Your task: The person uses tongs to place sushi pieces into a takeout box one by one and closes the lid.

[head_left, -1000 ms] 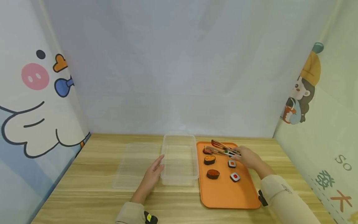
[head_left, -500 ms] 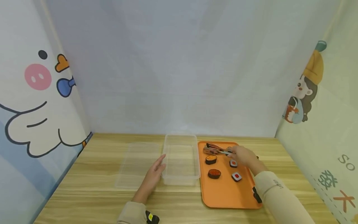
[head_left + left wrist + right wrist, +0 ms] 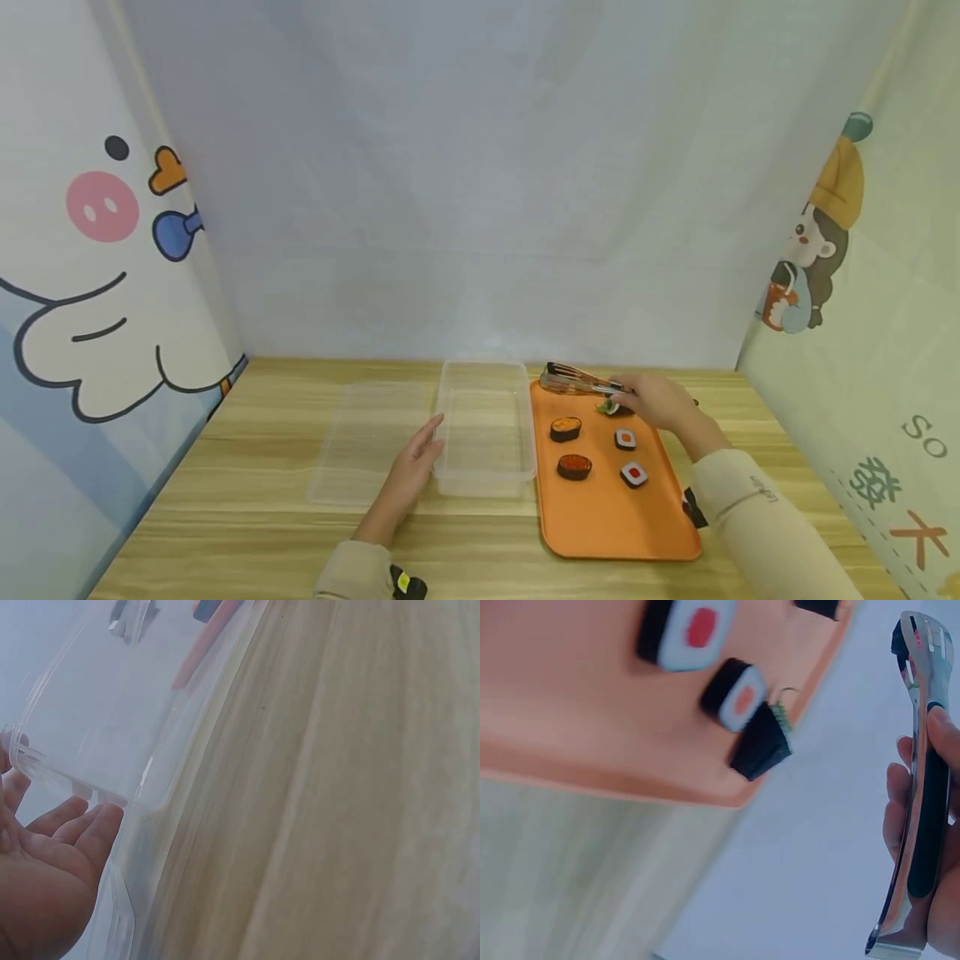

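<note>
My right hand grips metal tongs with dark handles, raised over the back of the orange tray. In the right wrist view, the tong tips pinch a dark sushi piece with a bit of red; much of it is hidden by the metal. My left hand rests at the left side of a clear plastic container, its fingertips against the wall in the left wrist view. On the tray are an orange-topped sushi, a red-topped one and two white-sided rolls, one red-centred, one orange-centred.
A clear flat lid lies on the wooden table, left of the container. Under my right hand sits a dark cone-shaped sushi with green at its end. A pale curtain hangs behind the table.
The tongs came down around the sushi at the tray's back left, closed on it and lifted it from the tray. My left hand has stayed beside the container.
</note>
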A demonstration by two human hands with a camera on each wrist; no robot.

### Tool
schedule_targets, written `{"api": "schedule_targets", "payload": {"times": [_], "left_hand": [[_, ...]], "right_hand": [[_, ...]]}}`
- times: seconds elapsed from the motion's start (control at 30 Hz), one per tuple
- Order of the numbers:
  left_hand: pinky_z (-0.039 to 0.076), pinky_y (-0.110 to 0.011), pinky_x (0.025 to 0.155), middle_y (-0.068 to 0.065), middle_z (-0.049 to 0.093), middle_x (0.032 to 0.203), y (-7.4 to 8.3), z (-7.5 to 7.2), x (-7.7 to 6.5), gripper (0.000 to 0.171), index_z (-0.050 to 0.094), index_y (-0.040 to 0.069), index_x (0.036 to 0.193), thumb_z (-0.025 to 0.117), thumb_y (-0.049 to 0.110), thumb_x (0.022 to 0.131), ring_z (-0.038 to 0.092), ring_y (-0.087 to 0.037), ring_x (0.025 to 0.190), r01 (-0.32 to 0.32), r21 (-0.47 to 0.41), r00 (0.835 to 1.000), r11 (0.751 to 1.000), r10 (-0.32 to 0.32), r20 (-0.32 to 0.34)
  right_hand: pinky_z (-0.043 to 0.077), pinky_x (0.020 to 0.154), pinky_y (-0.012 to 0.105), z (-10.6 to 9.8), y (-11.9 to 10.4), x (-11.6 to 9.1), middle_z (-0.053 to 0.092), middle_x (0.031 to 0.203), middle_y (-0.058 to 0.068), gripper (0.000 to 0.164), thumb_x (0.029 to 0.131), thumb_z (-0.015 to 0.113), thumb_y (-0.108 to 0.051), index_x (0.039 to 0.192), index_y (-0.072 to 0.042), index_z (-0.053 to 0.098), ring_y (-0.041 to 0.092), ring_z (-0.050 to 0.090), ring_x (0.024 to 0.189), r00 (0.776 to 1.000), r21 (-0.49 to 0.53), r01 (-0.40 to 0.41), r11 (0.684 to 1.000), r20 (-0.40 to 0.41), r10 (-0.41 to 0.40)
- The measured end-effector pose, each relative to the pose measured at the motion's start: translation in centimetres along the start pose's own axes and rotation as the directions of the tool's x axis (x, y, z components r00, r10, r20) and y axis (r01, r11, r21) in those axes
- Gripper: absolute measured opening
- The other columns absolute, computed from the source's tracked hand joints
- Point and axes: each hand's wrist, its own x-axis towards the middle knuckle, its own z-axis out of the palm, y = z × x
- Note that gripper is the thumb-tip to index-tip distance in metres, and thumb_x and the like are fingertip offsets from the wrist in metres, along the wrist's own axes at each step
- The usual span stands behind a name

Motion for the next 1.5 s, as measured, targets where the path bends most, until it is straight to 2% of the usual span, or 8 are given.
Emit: {"api": "schedule_targets", "payload": {"times": [0.13, 0.3, 0.37, 0.6, 0.87, 1.07, 1.3, 1.5], "left_hand": [[0.023, -0.060, 0.110, -0.022, 0.024, 0.155, 0.0, 0.0, 0.0, 0.051, 0.032, 0.012, 0.153, 0.045, 0.024, 0.105, 0.029, -0.045, 0.137, 0.004, 0.005, 1.000, 1.000, -0.004, -0.003], [0.022, -0.058, 0.111, -0.022, 0.025, 0.155, -0.1, -0.1, 0.0, 0.050, 0.033, 0.011, 0.153, 0.045, 0.022, 0.105, 0.029, -0.044, 0.137, 0.006, 0.011, 1.000, 1.000, -0.006, -0.015], [0.022, -0.058, 0.111, -0.023, 0.025, 0.154, -0.2, -0.1, 0.1, 0.050, 0.033, 0.011, 0.153, 0.046, 0.022, 0.105, 0.029, -0.044, 0.137, 0.007, 0.011, 1.000, 1.000, -0.007, -0.021], [0.023, -0.060, 0.110, -0.023, 0.025, 0.154, -0.2, 0.2, 0.1, 0.050, 0.033, 0.011, 0.152, 0.046, 0.022, 0.105, 0.028, -0.045, 0.138, 0.019, -0.009, 1.000, 1.000, -0.020, -0.019], [0.021, -0.057, 0.111, -0.021, 0.026, 0.155, 0.1, 0.1, 0.0, 0.050, 0.036, 0.013, 0.152, 0.046, 0.025, 0.105, 0.026, -0.042, 0.139, 0.017, -0.003, 0.999, 1.000, -0.017, -0.029], [0.020, -0.058, 0.111, -0.022, 0.026, 0.154, 0.5, 0.1, -0.1, 0.050, 0.035, 0.012, 0.152, 0.046, 0.025, 0.105, 0.027, -0.043, 0.138, 0.021, -0.004, 1.000, 1.000, -0.021, -0.023], [0.020, -0.057, 0.112, -0.021, 0.024, 0.155, 0.0, 0.2, 0.0, 0.053, 0.033, 0.012, 0.153, 0.046, 0.030, 0.105, 0.027, -0.042, 0.139, 0.014, -0.012, 1.000, 1.000, -0.014, -0.022], [0.019, -0.056, 0.113, -0.022, 0.025, 0.155, -0.1, 0.4, 0.2, 0.049, 0.034, 0.010, 0.152, 0.044, 0.021, 0.106, 0.026, -0.042, 0.139, 0.015, -0.012, 0.999, 1.000, -0.015, -0.037]], "right_hand": [[0.035, 0.050, 0.031, -0.6, -1.3, 1.0, 0.056, 0.083, 0.007, 0.040, 0.100, 0.058, -0.020, 0.135, 0.000, 0.056, 0.016, 0.043, 0.057, 0.999, 0.003, 0.053, 0.999, 0.002, -0.053], [0.045, 0.061, 0.035, -0.6, -3.5, 2.8, 0.061, 0.117, 0.013, 0.043, 0.100, 0.057, -0.025, 0.137, -0.004, 0.055, 0.021, 0.057, 0.081, 0.998, -0.054, 0.067, 0.996, 0.024, -0.066], [0.046, 0.062, 0.035, -0.4, -4.5, 3.7, 0.061, 0.120, 0.011, 0.042, 0.100, 0.057, -0.027, 0.137, -0.007, 0.056, 0.021, 0.059, 0.085, 0.997, -0.078, 0.071, 0.994, 0.035, -0.069], [0.042, 0.058, 0.031, 1.2, -6.9, 6.3, 0.061, 0.101, 0.001, 0.041, 0.100, 0.058, -0.029, 0.137, -0.011, 0.058, 0.014, 0.054, 0.076, 0.993, -0.105, 0.081, 0.991, 0.094, -0.071], [0.052, 0.077, 0.041, 2.8, -8.4, 8.3, 0.059, 0.130, 0.008, 0.040, 0.100, 0.057, -0.029, 0.137, -0.014, 0.058, 0.025, 0.060, 0.106, 0.988, -0.127, 0.108, 0.986, 0.126, -0.092], [0.052, 0.080, 0.042, 3.6, -8.9, 8.9, 0.058, 0.132, 0.008, 0.040, 0.100, 0.057, -0.030, 0.137, -0.014, 0.058, 0.027, 0.059, 0.110, 0.984, -0.122, 0.121, 0.985, 0.142, -0.103], [0.052, 0.078, 0.042, 3.0, -8.8, 8.6, 0.056, 0.134, 0.008, 0.043, 0.100, 0.058, -0.030, 0.140, -0.014, 0.055, 0.027, 0.058, 0.112, 0.982, -0.140, 0.108, 0.984, 0.167, -0.084], [0.051, 0.068, 0.038, 1.3, -7.1, 6.8, 0.061, 0.116, 0.008, 0.045, 0.099, 0.060, -0.029, 0.140, -0.011, 0.055, 0.024, 0.061, 0.096, 0.988, -0.097, 0.116, 0.989, 0.118, -0.104]]}}
